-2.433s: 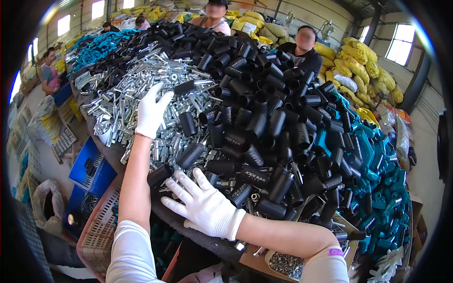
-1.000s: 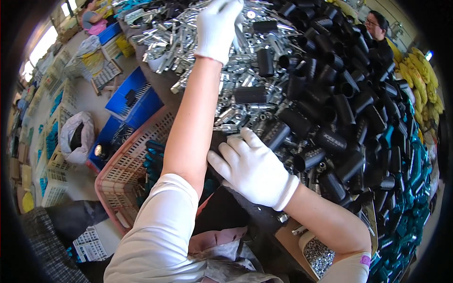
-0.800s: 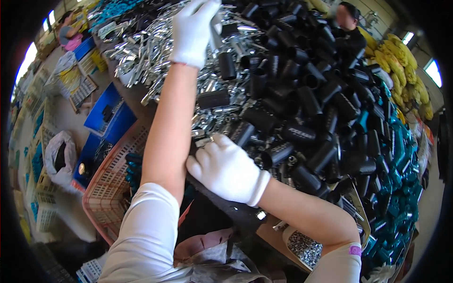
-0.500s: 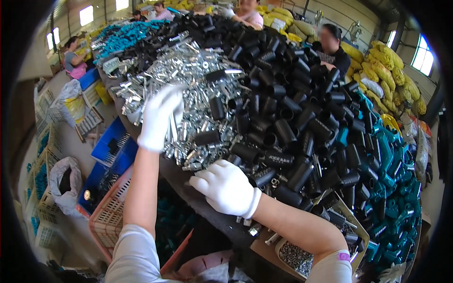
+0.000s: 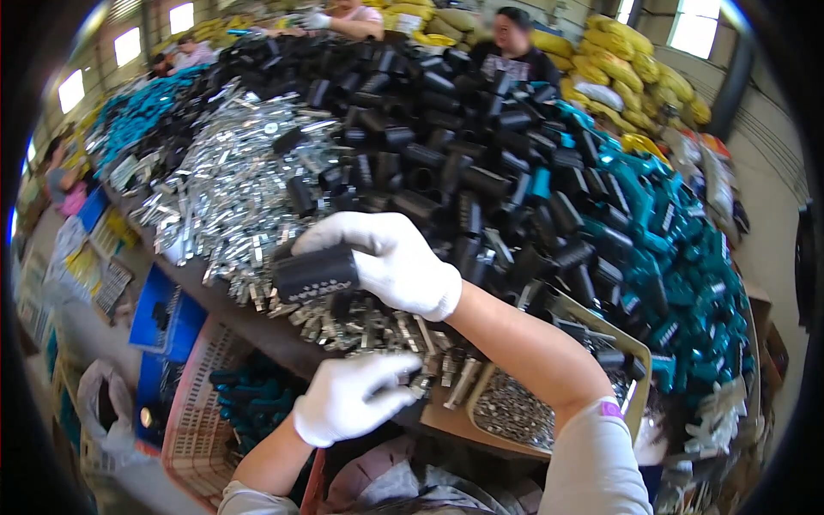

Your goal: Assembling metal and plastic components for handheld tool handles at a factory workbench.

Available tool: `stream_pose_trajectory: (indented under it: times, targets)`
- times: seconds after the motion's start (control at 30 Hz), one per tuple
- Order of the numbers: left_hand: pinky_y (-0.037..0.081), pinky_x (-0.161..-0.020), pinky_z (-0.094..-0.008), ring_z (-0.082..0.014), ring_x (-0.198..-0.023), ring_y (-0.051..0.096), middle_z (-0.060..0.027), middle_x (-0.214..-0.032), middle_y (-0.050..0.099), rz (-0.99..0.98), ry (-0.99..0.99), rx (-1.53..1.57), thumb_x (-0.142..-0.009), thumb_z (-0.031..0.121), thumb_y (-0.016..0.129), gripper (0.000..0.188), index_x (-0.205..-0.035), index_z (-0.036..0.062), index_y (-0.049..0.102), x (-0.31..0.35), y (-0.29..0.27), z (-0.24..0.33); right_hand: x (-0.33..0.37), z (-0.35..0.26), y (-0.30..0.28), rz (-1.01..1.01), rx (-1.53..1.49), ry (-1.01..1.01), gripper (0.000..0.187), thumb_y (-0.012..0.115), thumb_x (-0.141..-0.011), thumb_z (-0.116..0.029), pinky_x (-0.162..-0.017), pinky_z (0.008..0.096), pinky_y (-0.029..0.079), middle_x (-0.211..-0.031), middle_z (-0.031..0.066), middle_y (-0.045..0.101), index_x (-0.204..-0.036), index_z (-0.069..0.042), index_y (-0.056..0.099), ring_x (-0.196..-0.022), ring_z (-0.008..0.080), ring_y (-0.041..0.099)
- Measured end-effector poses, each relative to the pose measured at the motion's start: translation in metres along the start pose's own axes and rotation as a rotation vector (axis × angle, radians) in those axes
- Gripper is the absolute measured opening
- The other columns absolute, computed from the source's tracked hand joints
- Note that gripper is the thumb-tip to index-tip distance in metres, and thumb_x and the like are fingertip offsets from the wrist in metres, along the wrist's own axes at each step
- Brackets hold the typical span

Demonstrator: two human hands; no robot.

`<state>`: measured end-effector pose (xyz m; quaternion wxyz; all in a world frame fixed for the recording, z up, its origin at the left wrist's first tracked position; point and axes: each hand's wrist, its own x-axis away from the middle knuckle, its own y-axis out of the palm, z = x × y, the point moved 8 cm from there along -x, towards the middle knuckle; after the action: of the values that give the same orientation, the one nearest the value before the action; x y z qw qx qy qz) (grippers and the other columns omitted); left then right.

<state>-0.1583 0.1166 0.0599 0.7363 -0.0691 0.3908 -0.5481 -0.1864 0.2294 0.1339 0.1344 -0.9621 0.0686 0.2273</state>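
My right hand [image 5: 390, 262], in a white glove, is closed round a black plastic tube [image 5: 316, 275]. The tube lies nearly level above the near edge of a heap of shiny metal parts [image 5: 245, 163]. Lower down is my left hand [image 5: 352, 402], also gloved in white. Its thumb and fingers curve together round a small shiny metal part [image 5: 421, 384] at their tips, whose exact kind is too small to make out. Many similar black tubes [image 5: 481, 182] lie heaped beyond my right hand.
Teal plastic parts [image 5: 661, 232] cover the right side of the table. A cream tray [image 5: 642, 360] of small metal pieces is by my right forearm. At left stand a pink basket [image 5: 193, 412] and a blue bin [image 5: 163, 313]. A person [image 5: 515, 51] is across the heap.
My left hand has left the metal heap and come down towards me. My right hand has risen and now holds a black tube. The whole view has shifted to the right.
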Motion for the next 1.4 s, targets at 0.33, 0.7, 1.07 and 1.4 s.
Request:
stream_pose_trajectory:
  times: [0.33,0.7,1.07,1.4]
  targets:
    - [0.049,-0.048,-0.0331,-0.0219,-0.056,0.063,-0.0044,-0.071,0.062,-0.154,0.353,-0.367,-0.083,0.032,0.073,0.038,-0.114,0.0124,0.066,-0.05,0.09,0.041,0.108,-0.079,-0.124,0.382,0.541,0.052,0.037,0.046,-0.077,0.004,-0.09,0.0306,0.053,-0.1,0.0103,0.073,-0.106,0.001,0.07,-0.094,0.0182,0.069]
    - [0.056,-0.065,-0.0345,-0.0262,-0.073,0.069,-0.0096,-0.088,0.07,-0.199,0.336,-0.162,-0.085,0.026,0.072,0.038,-0.12,0.011,0.067,-0.059,0.078,0.027,0.196,-0.092,-0.274,0.849,1.452,0.373,0.052,0.047,-0.081,0.0,-0.105,0.044,0.044,-0.133,0.0205,0.055,-0.132,-0.012,0.055,-0.122,0.0403,0.054]
    - [0.056,-0.074,-0.0347,-0.0259,-0.079,0.07,-0.0115,-0.098,0.071,-0.096,0.095,-0.54,-0.082,0.023,0.073,0.054,-0.134,0.0123,0.059,-0.052,0.028,0.003,0.234,-0.059,-0.054,-0.033,1.419,0.327,0.042,0.072,-0.072,-0.012,-0.09,0.0427,0.046,-0.106,0.0122,0.063,-0.113,-0.006,0.064,-0.101,0.0327,0.058]
    - [0.055,-0.071,-0.0451,-0.0333,-0.078,0.069,-0.0133,-0.091,0.069,-0.268,0.285,-0.706,-0.084,0.031,0.065,0.038,-0.115,0.0103,0.06,-0.098,0.019,0.051,0.197,-0.102,-0.092,0.11,1.477,0.242,0.024,0.069,-0.065,-0.016,-0.079,0.0467,0.05,-0.083,0.0174,0.062,-0.086,-0.006,0.067,-0.084,0.0365,0.061]
